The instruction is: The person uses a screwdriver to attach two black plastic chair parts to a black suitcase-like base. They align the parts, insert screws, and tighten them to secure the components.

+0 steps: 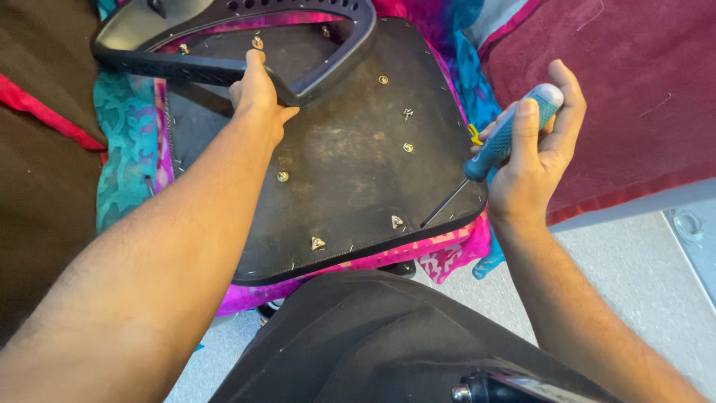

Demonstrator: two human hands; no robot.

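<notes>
Armrest (pixel 224 71): rigid plastic, probably light; my left hand (pixel 257 93) clenches its bar. Screwdriver (pixel 501 138): slim, grippy handle, gripped in my right hand (pixel 533 160).

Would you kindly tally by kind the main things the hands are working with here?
Black plastic chair armrest, in left hand: 1
Black upturned seat board: 1
Teal-handled screwdriver, in right hand: 1
Total: 3

Soft, even indoor light, faint shadows, sharp focus throughout, slight wide-angle stretch at the edges.
</notes>
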